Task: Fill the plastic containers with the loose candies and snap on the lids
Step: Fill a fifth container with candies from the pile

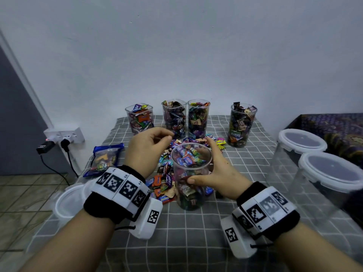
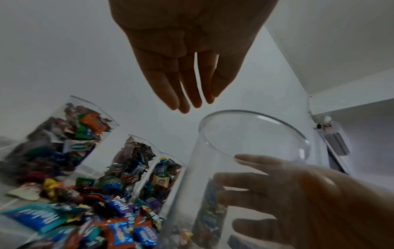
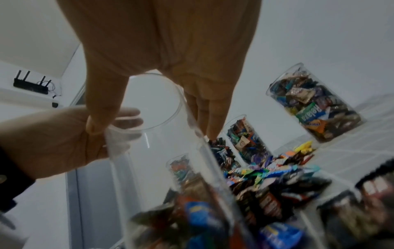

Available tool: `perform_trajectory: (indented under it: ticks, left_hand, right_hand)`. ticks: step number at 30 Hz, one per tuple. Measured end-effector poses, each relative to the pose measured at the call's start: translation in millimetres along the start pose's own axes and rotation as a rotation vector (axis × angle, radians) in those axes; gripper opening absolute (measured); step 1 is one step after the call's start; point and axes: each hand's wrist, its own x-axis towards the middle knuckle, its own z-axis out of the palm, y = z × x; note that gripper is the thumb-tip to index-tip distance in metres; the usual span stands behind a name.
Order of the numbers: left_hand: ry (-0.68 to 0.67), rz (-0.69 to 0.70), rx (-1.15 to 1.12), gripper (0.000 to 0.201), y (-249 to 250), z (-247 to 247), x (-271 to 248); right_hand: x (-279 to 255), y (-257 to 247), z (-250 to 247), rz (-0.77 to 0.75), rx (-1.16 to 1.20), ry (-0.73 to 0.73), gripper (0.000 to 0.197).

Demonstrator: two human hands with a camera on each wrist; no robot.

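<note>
My right hand (image 1: pixel 214 173) wraps around the clear cup (image 1: pixel 191 173) on the checked cloth (image 1: pixel 196 232), thumb in front. The cup is partly full of candies. My left hand (image 1: pixel 149 150) floats beside its rim, fingers loose, holding nothing. The candy pile (image 1: pixel 167 173) lies just behind.

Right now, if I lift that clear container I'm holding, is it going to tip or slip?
Probably stable: the container is tall and narrow, but its candies sit low. The smooth clear wall may be slippery, though your right hand wraps it. Likely light, since it is only part full.
</note>
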Motion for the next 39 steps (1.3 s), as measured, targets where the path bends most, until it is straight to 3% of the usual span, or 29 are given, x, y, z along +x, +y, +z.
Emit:
perform_trajectory:
  ticks: [3, 9, 13, 16, 27, 32, 35, 39]
  left_hand:
    - [-0.121, -0.139, 0.153, 0.016, -14.4, -7.1, 2.8]
    - [-0.335, -0.258, 0.379, 0.070, -38.5, -2.9, 9.2]
    - [-0.662, -0.277, 0.720, 0.111, -58.5, 13.1, 15.1]
    - [-0.812, -0.275, 0.877, 0.120, -66.6, 26.5, 12.1]
    - [-0.830, -0.150, 0.940, 0.093, -85.7, 45.1, 16.4]
    - [-0.783, -0.111, 0.903, 0.058, -83.9, 49.3, 14.5]
    - [-0.718, -0.130, 0.861, 0.029, -80.7, 48.7, 13.9]
    - [-0.667, -0.111, 0.836, 0.016, -77.5, 47.5, 13.4]
  right_hand:
    - [2.6, -7.6, -19.4, 0.043, -0.192, -0.123, 0.130]
    - [22.1, -1.1, -46.2, 0.143, -0.688, -0.212, 0.121]
    - [37.5, 22.6, -39.0, 0.148, -0.962, -0.207, 0.129]
    - [42.0, 35.3, -29.8, 0.124, -1.013, -0.258, 0.134]
    - [51.0, 43.6, -18.2, 0.139, -1.051, -0.371, 0.105]
    - [48.6, 35.2, -10.6, 0.189, -1.104, -0.393, 0.059]
    - [50.3, 34.3, -7.3, 0.201, -1.126, -0.385, 0.049]
    - [50.5, 32.2, -4.0, 0.210, -1.132, -0.353, 0.038]
